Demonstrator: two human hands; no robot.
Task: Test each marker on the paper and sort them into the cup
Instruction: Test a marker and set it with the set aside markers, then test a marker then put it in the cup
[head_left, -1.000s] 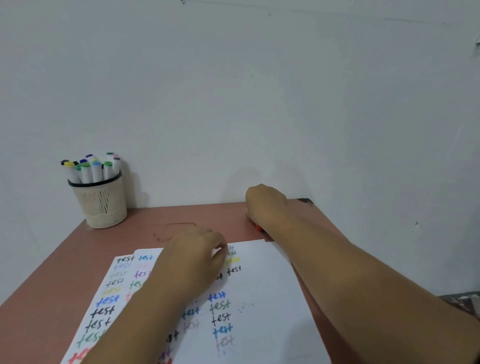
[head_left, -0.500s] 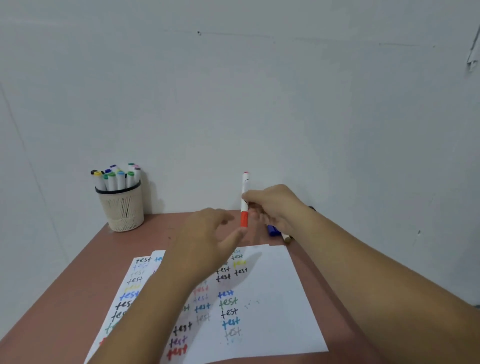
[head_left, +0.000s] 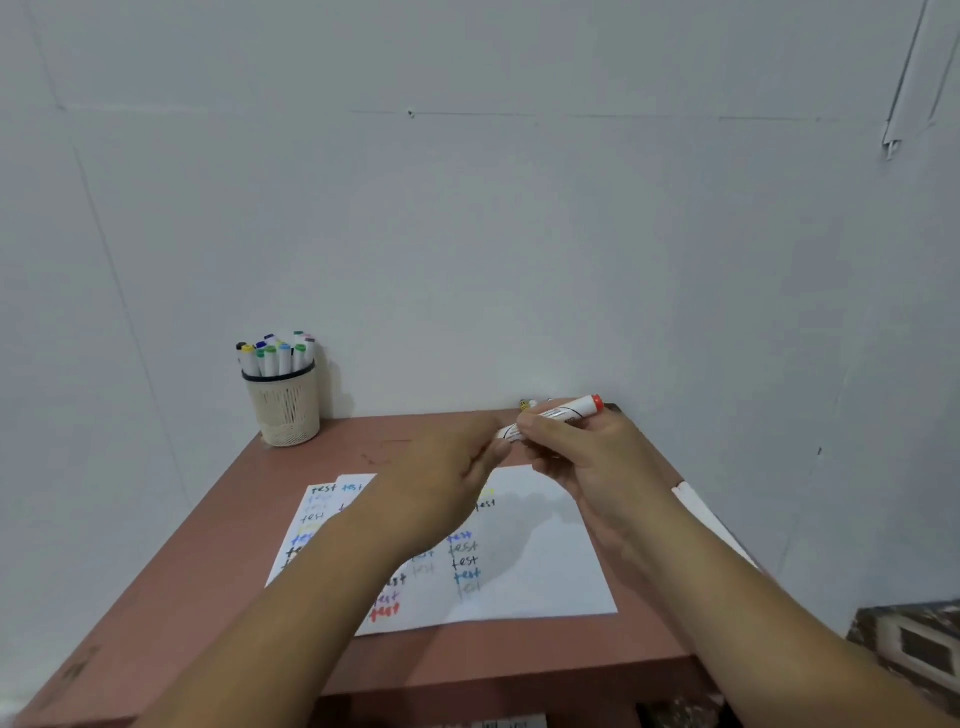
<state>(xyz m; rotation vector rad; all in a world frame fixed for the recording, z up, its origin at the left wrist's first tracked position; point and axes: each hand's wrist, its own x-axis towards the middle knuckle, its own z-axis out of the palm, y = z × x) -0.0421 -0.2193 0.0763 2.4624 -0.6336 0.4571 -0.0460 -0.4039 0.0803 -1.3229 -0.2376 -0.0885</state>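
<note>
Head view, and closest to us two bare forearms reach out over the reddish-brown wooden bench (head_left: 208, 545). Beneath them lie the white paper sheets (head_left: 540, 561), already well filled: columns of the word "test" in black, blue, green, grey and red run down them, so plenty of trials look done, though the right part of the top sheet is bare and ready for more.

Up above the paper's far edge, the right hand (head_left: 587, 457) has its fingers curled round the white-barrelled marker with the orange-red end cap (head_left: 558, 415), held nearly level in the air with the capped end pointing right. The left hand (head_left: 441, 473) meets the marker's near end, fingers bunched there; whether it actually pinches a cap I cannot tell, since the hand hides that end. My read: this one is about to be uncapped, so it has yet to be tested.

Farther back, a couple of small marker ends (head_left: 527, 404) peek out behind the right hand at the wall, apparently waiting their turn. Off at the far left corner stands the cream mesh cup (head_left: 284, 410), packed with capped markers, so the sorting looks well along.
</note>
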